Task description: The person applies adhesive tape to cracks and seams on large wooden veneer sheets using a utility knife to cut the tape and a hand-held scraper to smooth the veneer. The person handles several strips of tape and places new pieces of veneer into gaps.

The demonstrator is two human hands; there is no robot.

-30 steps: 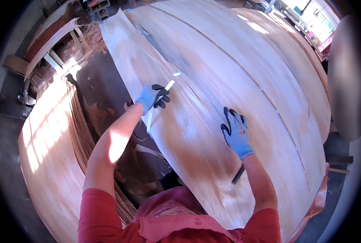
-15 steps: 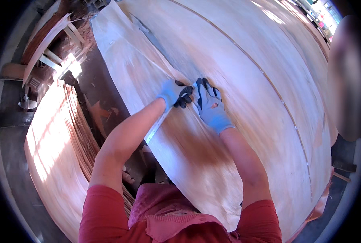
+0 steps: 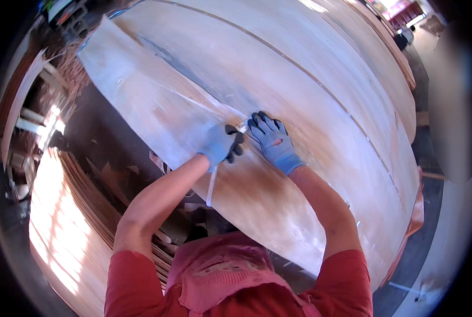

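Both hands wear blue gloves with dark fingertips. My left hand (image 3: 221, 144) is closed on a thin white strip of tape (image 3: 211, 186) that hangs down from the glove toward my body. My right hand (image 3: 272, 139) lies flat beside it, fingers spread, pressing the strip's end onto a large pale wood veneer sheet (image 3: 156, 111). The two hands almost touch at a seam in the sheet. The veneer sheets lie on a big stack (image 3: 326, 79) that fills the middle and right of the view.
A second stack of thin veneer sheets (image 3: 66, 227) lies in sunlight at the lower left. A dark gap with scraps (image 3: 114, 174) runs between the two stacks. White framework (image 3: 29, 121) stands at the far left. The stack's right edge (image 3: 413, 211) drops to the floor.
My right hand came across from the right side of the sheet to sit beside the left hand. The view has moved closer to the seam.
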